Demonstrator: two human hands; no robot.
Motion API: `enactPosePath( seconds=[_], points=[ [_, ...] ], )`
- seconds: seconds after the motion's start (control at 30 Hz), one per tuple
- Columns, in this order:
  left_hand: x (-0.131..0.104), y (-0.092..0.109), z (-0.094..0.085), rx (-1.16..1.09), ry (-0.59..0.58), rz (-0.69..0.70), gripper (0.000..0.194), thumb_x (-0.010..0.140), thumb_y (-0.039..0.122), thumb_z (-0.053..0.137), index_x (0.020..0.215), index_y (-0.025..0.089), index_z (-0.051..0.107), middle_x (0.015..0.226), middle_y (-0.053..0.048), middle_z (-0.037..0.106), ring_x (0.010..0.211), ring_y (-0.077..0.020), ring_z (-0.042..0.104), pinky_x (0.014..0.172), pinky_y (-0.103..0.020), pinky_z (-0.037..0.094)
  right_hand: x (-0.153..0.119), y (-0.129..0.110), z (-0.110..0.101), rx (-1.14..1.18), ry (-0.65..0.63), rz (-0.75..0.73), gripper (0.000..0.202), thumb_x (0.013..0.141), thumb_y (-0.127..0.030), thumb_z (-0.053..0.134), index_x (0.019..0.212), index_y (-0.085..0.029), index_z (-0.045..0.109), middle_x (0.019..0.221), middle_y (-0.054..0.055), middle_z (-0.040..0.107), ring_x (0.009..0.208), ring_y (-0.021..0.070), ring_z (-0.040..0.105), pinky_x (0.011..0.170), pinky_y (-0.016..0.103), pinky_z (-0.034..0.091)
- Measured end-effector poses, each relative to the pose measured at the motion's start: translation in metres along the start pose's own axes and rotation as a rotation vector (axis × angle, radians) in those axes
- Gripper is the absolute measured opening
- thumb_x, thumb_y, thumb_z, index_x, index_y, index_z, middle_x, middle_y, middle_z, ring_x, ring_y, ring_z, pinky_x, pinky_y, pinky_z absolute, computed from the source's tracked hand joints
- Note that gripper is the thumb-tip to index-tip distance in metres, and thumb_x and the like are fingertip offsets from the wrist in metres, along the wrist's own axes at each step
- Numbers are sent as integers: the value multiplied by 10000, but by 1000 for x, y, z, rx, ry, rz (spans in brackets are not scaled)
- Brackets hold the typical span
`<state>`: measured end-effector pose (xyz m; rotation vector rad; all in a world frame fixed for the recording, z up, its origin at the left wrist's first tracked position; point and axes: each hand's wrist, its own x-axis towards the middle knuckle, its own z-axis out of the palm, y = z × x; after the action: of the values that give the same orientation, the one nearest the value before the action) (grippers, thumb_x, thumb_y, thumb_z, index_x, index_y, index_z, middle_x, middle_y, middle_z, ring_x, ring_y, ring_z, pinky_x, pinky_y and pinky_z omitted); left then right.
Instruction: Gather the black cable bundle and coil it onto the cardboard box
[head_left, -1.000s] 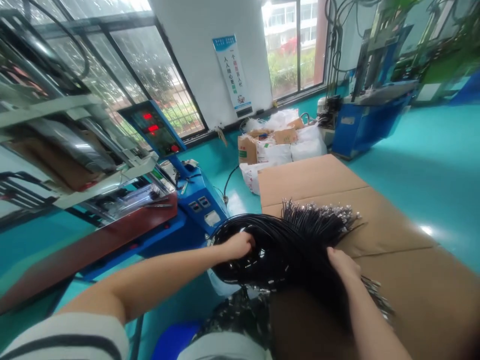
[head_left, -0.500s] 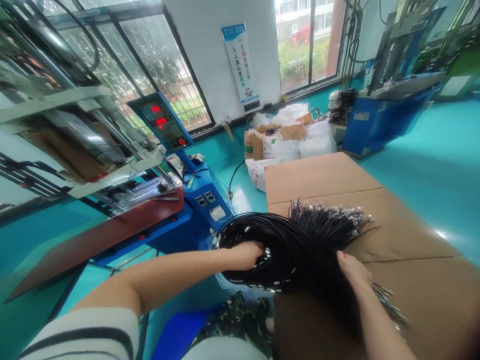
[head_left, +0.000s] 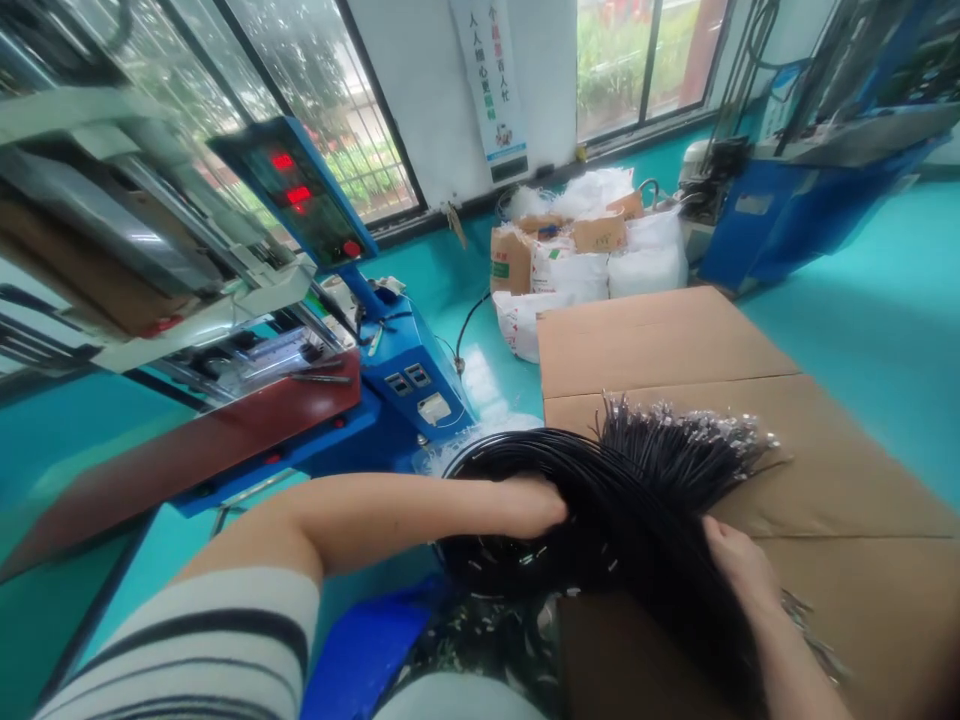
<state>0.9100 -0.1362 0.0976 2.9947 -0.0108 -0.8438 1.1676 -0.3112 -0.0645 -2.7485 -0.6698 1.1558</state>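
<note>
Gripping thick looped bundle of black cables (head_left: 600, 490) on brown cardboard sheet (head_left: 825, 480): left hand (head_left: 536, 505) closed in coil, right hand (head_left: 739, 562) clasped on strands.

A white and blue wall poster (head_left: 495, 85) at the upper middle of the frame carries vertical Chinese characters, of which "人人细心更" can be made out. Red digits glow on the blue control panel (head_left: 296, 190) at upper left but cannot be read. Print on the cardboard boxes (head_left: 510, 265) is too small to read.

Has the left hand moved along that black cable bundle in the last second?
Yes. The left hand has slid rightward into the cable bundle, toward the cardboard and nearer the right hand.
</note>
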Motion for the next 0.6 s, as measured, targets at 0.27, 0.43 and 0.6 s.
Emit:
enactPosePath(
  seconds=[0.27, 0.43, 0.6],
  points=[
    [-28, -4, -14, 84, -236, 134, 122, 713, 149, 515, 749, 150, 632, 786, -63, 587, 815, -237, 511, 623, -363, 384, -5, -1, -4, -70, 13, 55, 595, 817, -520, 120, 1096, -212, 546, 1113, 102, 519, 1041, 267, 463, 804, 299, 350],
    [-54, -10, 7, 101, -145, 208, 119, 713, 134, 540, 622, 118, 614, 730, -84, 580, 1024, -283, 389, 829, -421, 332, -3, 1, -3, -89, 13, 64, 587, 823, -510, 112, 1078, -208, 546, 1113, 106, 516, 1047, 266, 459, 810, 294, 345],
    [-40, 1, 9, 30, -139, 97, 303, 765, 133, 432, 1005, 59, 601, 800, -140, 579, 835, -249, 508, 697, -369, 408, -4, -2, -5, -89, 4, 78, 590, 831, -502, 107, 1115, -204, 530, 1142, 112, 502, 1068, 270, 450, 837, 304, 343]
  ],
)
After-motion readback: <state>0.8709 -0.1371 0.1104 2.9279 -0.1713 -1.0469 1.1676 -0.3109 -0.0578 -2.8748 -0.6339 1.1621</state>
